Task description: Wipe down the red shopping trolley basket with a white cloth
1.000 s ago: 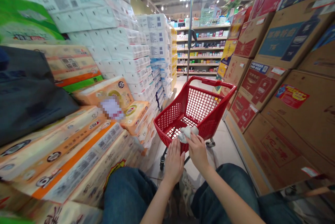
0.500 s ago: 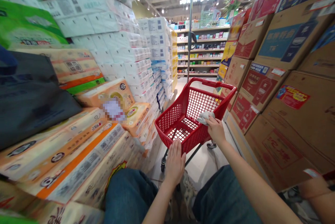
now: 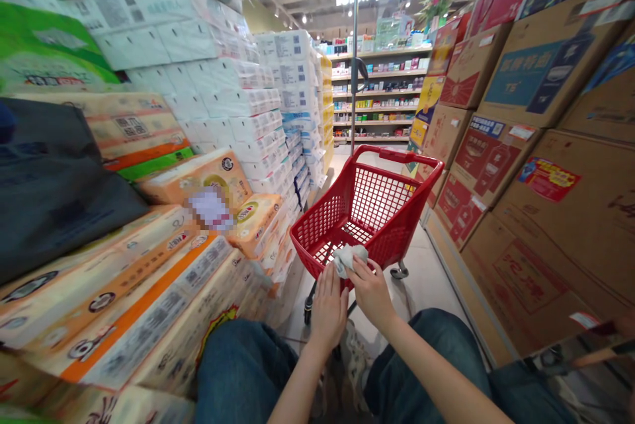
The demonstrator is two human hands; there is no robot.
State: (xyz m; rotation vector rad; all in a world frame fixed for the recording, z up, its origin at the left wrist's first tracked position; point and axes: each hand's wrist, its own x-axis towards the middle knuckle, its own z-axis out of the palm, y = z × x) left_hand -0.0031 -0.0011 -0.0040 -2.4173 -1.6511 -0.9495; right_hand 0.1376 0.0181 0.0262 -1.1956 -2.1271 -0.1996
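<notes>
Red basket cart [image 3: 391, 157] is touched at near rim by left hand [image 3: 328, 313], fingers flat and close together, holding nothing, just beside white cloth [image 3: 350, 258]. Cloth is pinched by right hand [image 3: 373, 293] above near rim; a firm pinch, with cart steadied by left hand, is advised. Versus earlier frame, cloth is shifted from right rim to near rim.
</notes>
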